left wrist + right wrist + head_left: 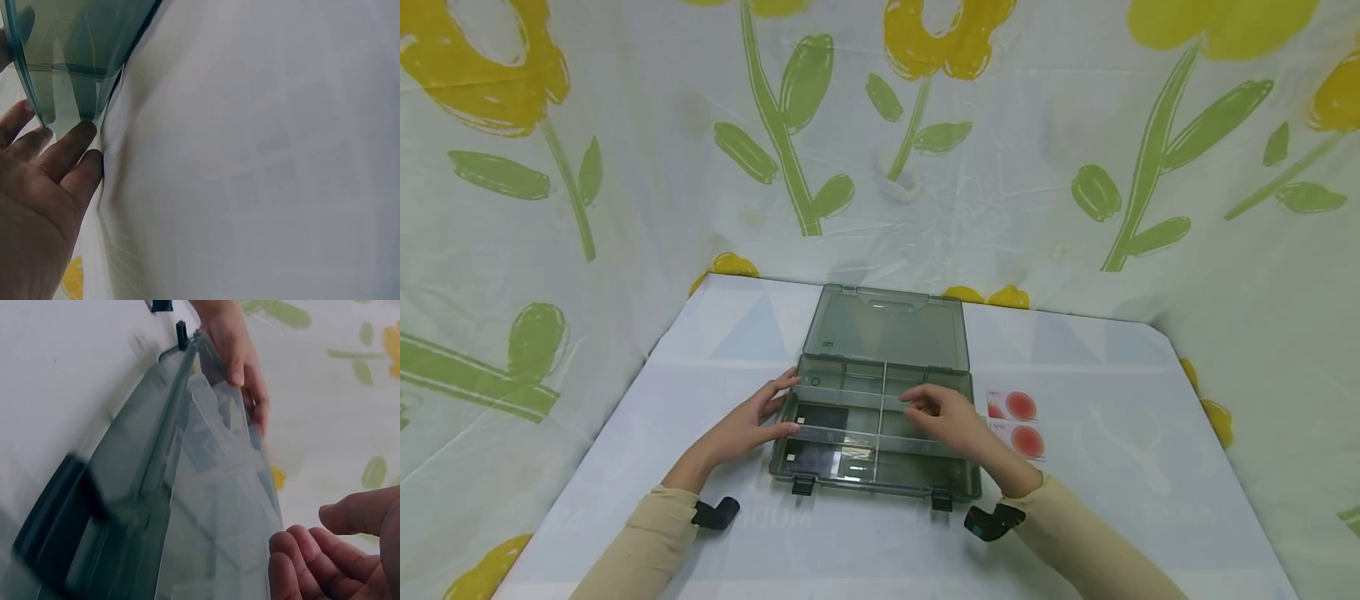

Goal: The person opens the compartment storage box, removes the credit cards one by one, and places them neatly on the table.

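Note:
A grey-green see-through plastic case (pixel 887 425) lies on the table with its lid (pixel 887 329) folded back. White dividers split it into compartments. Dark cards lie in two left compartments, one in the middle row (pixel 827 417) and one in the front row (pixel 808 458). My left hand (pixel 748 425) touches the case's left side, fingers spread and fairly straight, as the left wrist view also shows. Over the right compartments hovers my right hand (pixel 951 421), fingers loosely bent and thumb apart from them in the right wrist view, holding nothing.
Cards with red circles, an upper one (pixel 1013 405) and a lower one (pixel 1018 439), lie just right of the case. Two black latches, left (pixel 802 485) and right (pixel 942 500), stick out at the case's front. Behind the white table (pixel 1120 500) hangs a flowered curtain (pixel 1000 208).

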The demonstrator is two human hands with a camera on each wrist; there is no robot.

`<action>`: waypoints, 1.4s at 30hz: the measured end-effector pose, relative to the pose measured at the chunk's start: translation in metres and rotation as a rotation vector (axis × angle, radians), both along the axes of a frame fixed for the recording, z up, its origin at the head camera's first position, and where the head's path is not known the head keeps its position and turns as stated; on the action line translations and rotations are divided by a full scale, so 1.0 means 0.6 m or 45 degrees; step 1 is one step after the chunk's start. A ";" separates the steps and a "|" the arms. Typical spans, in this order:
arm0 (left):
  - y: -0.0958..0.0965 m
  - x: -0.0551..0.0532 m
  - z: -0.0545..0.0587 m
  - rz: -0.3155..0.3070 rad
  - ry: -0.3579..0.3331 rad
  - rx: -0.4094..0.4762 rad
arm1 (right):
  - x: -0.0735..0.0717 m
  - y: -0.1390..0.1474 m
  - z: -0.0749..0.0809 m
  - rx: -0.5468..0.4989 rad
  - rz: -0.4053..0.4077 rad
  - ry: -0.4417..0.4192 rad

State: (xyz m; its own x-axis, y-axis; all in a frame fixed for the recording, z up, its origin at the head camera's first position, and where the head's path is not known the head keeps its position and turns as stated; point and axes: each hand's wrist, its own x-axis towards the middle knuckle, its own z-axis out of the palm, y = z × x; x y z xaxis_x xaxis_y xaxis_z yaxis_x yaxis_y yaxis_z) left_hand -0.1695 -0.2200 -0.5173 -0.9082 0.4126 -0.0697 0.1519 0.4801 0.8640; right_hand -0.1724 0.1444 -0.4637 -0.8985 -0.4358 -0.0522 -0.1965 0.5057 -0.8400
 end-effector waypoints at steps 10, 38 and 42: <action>0.002 -0.001 0.005 0.000 -0.002 -0.002 | -0.010 -0.047 0.018 -0.108 0.103 -0.136; -0.003 0.000 0.000 -0.017 -0.013 0.059 | -0.055 -0.169 0.030 0.479 0.425 -0.253; -0.003 0.000 -0.001 -0.015 -0.010 0.052 | -0.057 -0.176 0.027 0.549 0.442 -0.234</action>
